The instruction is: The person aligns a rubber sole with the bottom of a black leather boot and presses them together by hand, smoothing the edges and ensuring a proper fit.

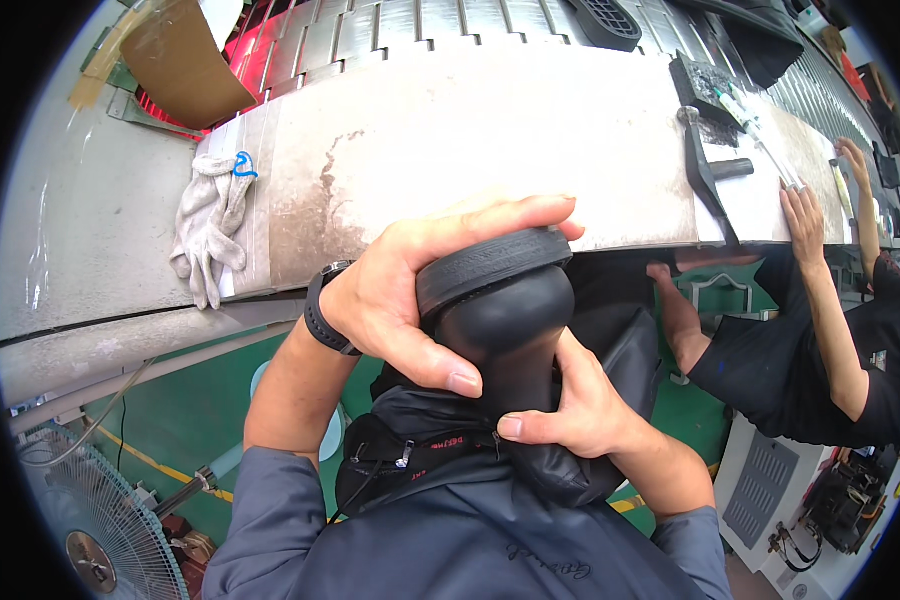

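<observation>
Between my hands is a black boot (505, 315), turned so that its textured rubber sole edge (490, 270) is uppermost and its smooth rounded end faces me. My left hand (410, 290), with a black watch at the wrist, lies across the sole, its fingers over the far side and its thumb pressed on the near side. Lower down, my right hand (575, 405) grips the narrower shaft with the thumb in front; its other fingers are mostly hidden behind. The shaft runs down towards my lap, over a black pouch (400, 455).
A pale bench (490, 140) lies ahead, with work gloves (210, 225) at left and a hammer (705, 175) at right. Beyond it runs a slatted metal conveyor (410, 30) carrying a black sole (608, 22). A co-worker's hand (802, 220) rests at right; a fan (100, 530) stands lower left.
</observation>
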Available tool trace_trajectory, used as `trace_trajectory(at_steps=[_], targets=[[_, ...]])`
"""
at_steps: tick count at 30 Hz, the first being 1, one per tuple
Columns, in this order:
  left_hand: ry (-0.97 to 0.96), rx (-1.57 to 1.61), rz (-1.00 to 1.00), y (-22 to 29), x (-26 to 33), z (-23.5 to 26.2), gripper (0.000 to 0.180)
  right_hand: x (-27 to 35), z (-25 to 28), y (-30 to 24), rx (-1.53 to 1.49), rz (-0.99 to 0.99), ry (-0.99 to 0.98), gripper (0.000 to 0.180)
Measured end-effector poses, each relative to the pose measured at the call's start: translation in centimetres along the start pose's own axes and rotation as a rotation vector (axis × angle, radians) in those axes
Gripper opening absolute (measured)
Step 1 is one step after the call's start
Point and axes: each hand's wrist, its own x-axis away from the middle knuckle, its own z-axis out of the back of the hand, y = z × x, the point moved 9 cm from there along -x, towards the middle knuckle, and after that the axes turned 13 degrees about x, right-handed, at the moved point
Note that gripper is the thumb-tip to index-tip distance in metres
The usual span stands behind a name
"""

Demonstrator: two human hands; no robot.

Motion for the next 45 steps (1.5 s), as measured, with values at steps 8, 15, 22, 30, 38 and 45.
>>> trace_trajectory(at_steps=[8,15,22,30,38,45], targets=[[0.057,-0.204,-0.041,0.8,-0.3,0.3,0.123,-0.1,0.2,0.5,-0.056,0.017,0.014,0.094],[0.382,-0.235,0.057,2.7,1.3,1.5,0.062,0.0,0.4,0.2,-0.265,-0.047,-0.019,0.096],[0.394,-0.112,0.146,3.0,0.2,1.1,0.039,0.2,0.5,0.6,-0.299,-0.089,-0.04,0.103],[0.415,-0.092,0.105,2.8,-0.2,0.3,0.037,0.2,0.8,0.4,-0.307,-0.093,-0.024,0.104],[0.514,-0.439,0.136,3.6,0.0,-0.1,0.039,0.0,1.3,1.1,-0.291,-0.085,0.014,0.099],[0.491,-0.94,-0.037,5.4,-0.6,-2.0,0.031,0.1,1.0,1.2,-0.324,-0.111,0.012,0.093]])
